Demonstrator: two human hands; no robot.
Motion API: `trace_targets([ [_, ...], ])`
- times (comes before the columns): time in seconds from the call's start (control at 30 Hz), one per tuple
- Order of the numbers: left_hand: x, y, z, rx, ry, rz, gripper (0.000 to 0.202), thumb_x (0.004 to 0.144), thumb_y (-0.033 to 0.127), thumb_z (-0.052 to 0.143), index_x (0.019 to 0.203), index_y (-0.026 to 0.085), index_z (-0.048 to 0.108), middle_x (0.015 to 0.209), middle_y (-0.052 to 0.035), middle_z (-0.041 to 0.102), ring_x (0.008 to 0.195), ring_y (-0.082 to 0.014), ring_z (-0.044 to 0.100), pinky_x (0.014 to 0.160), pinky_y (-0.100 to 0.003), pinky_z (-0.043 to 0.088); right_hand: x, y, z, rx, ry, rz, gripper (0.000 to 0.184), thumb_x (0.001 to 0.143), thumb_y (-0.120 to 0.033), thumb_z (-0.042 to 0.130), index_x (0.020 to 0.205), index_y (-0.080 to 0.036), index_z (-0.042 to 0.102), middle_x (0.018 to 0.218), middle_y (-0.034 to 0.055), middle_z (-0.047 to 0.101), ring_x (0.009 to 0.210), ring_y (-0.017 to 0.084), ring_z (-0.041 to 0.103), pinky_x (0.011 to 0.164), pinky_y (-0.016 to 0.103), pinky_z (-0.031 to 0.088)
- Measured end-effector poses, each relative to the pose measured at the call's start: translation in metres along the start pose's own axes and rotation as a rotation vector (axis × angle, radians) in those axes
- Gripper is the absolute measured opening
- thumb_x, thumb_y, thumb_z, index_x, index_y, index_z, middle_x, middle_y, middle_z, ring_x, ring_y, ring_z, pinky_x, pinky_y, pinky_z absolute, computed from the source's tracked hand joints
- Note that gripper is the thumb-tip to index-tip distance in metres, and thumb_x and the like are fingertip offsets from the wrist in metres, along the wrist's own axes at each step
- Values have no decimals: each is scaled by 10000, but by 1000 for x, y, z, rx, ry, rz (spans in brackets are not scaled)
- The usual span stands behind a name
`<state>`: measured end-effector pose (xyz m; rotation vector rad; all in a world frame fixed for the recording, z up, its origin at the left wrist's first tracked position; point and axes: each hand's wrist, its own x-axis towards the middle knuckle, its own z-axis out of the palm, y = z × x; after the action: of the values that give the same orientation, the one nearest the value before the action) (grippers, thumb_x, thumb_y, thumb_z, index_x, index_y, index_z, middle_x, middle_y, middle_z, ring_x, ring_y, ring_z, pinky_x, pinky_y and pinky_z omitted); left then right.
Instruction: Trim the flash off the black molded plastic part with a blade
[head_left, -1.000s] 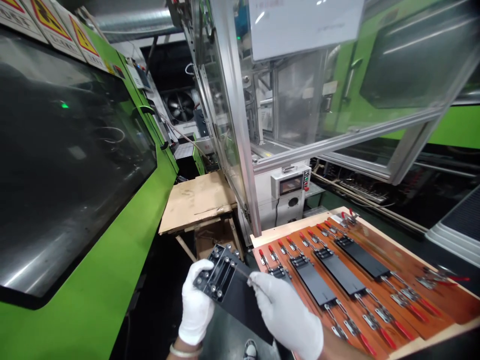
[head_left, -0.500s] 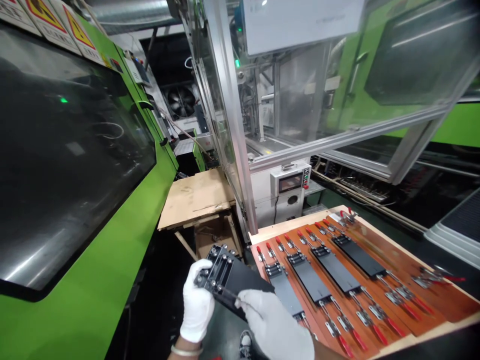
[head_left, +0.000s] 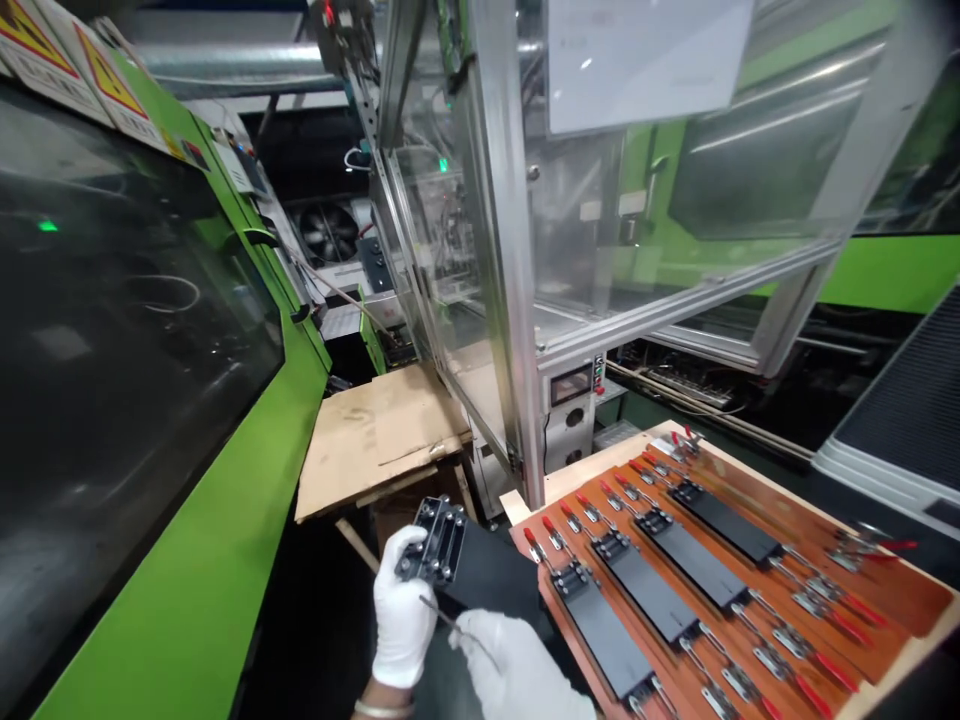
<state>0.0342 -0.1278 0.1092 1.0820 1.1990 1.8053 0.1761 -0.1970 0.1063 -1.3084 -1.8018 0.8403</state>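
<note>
L hand (head_left: 401,610), white glove, grasps a blk flat panel (head_left: 491,575) by one edge of its ribbed end (head_left: 442,540); thumb hooks over the top, palm at the side. R hand (head_left: 510,665), also gloved, pinches a thin metal rod (head_left: 439,610); its tip sits near the L glove & the panel's ribbed end, can't tell if touching. Panel's held up in front of the wearer, just L of the orange fixture board (head_left: 900,600), plain face running off toward the R hand.

Handling (my guess): panel's prob. light, stiff plastic, w/ small metal inserts in the ribs. Flat face looks smooth, so slick in gloves & maybe easy to scuff. Best hold = ribbed end or long edges, fingers clear of the inserts. Rod's slim, prob. stiff; point could scratch.

Holders: fixture board carries 4 similar blk panels (head_left: 611,635), side by side, lying flat, red-handled toggle clamps (head_left: 817,695) at both ends. Clear-walled encl. w/ alum. frame (head_left: 517,300) has machinery inside, too blurred to ID. Cardboard-topped bench (head_left: 375,420) has a space underneath; contents too dark to tell.
</note>
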Motion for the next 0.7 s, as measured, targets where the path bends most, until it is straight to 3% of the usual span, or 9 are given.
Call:
trace_targets([
  [0.17, 36, -10, -10, -132, -31, -115, 387, 443, 58, 530, 761, 203, 698, 808, 15, 673, 785, -144, 614, 751, -224, 498, 32, 6, 24, -64, 219, 63, 362, 949, -318, 338, 1032, -240, 681, 998, 75, 739, 938, 202, 688, 871, 277, 531],
  [0.27, 52, -19, -10, -99, -94, -139, 380, 445, 75, 532, 760, 203, 699, 793, 14, 671, 773, -148, 614, 747, -230, 501, 45, 5, 38, -120, 198, 91, 351, 936, -321, 364, 998, -224, 696, 958, 83, 745, 893, 218, 696, 857, 306, 541],
  [0.4, 68, -36, -7, -37, -152, -111, 359, 461, 105, 549, 782, 195, 681, 800, -6, 683, 776, -180, 635, 760, -275, 514, 47, 7, 54, -159, 147, 157, 288, 904, -358, 443, 930, -276, 719, 812, 31, 744, 748, 202, 696, 722, 272, 559],
  [0.57, 72, -51, -7, 55, -182, -40, 350, 491, 104, 521, 794, 197, 671, 804, -12, 683, 782, -186, 636, 769, -294, 515, 39, 10, 52, -215, 251, 295, 444, 979, -401, 286, 1164, -226, 650, 1090, 119, 709, 958, 235, 680, 787, 305, 545],
  [0.7, 69, -51, -7, 94, -173, 60, 305, 530, 99, 555, 799, 195, 661, 786, -14, 674, 750, -186, 631, 746, -301, 520, 45, 4, 46, -201, 242, 277, 391, 976, -398, 321, 984, -241, 678, 864, 69, 728, 792, 195, 689, 725, 269, 537],
])
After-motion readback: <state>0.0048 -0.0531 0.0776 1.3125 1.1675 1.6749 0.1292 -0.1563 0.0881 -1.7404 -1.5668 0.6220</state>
